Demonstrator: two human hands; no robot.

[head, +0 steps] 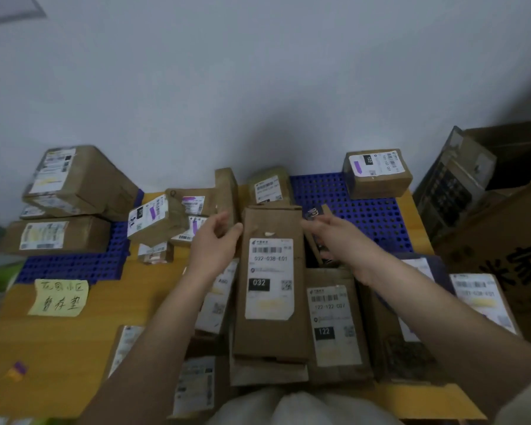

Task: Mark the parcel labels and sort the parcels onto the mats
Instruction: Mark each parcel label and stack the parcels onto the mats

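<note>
Starting at the left, stacked parcels (74, 182) sit on a blue perforated mat (74, 266), with a yellow handwritten note (59, 297) on the desk (68, 348) in front of it and what looks like a small purple-and-yellow marker (17, 370) near the desk's front edge, though it is too blurred to be sure. Further in, a loose cluster of small parcels (163, 217) with purple marks on their labels lies between the mats. The left hand (215, 243) is half curled with its fingers at the left edge of a tall brown parcel (270, 289) labelled 032, which lies on top of the unsorted heap at centre; whether it grips or only touches I cannot tell. The right hand (337, 237) reaches past the parcel's upper right corner, fingers loosely apart, holding nothing I can make out. Beyond it a second blue mat (371, 216) carries one parcel (377, 173) marked 102.

The 032 label shows no purple stroke, so the main risk is sorting it unmarked. Lifting it by one edge could also tip it, or drag the 122 parcel (334, 326) beside it off the heap.
</note>
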